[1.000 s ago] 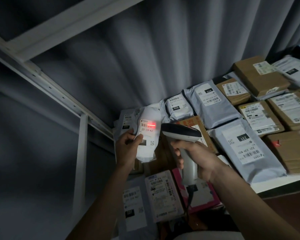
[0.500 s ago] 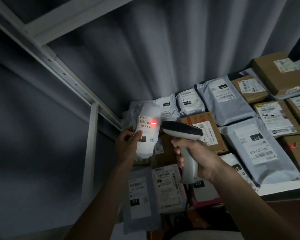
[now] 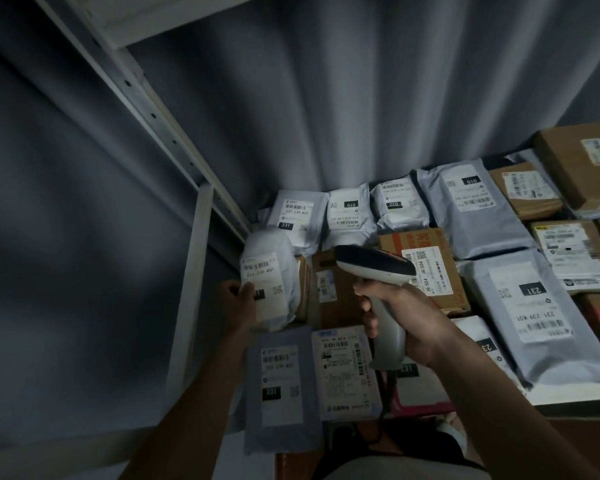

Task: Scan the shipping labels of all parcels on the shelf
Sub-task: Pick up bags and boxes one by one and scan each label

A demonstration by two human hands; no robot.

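Observation:
My left hand (image 3: pixel 238 303) grips a small white padded parcel (image 3: pixel 269 271) by its lower left edge, label facing me, at the shelf's left end. My right hand (image 3: pixel 406 320) holds a grey handheld scanner (image 3: pixel 374 268), its dark head pointing left toward that parcel. No red beam shows on the label. Several grey poly bags and brown cardboard boxes with white shipping labels cover the shelf (image 3: pixel 568 398). A large grey bag marked 231 (image 3: pixel 537 306) lies at the right.
A white metal shelf upright (image 3: pixel 187 289) and slanted perforated rail (image 3: pixel 146 109) stand at the left. A grey corrugated wall (image 3: pixel 326 98) backs the shelf. Two flat labelled parcels (image 3: pixel 312 375) overhang the shelf's front edge under my arms.
The red scan line on the held parcel's label has gone out. My left hand has lowered the parcel toward the shelf's left end. The view has shifted up and left.

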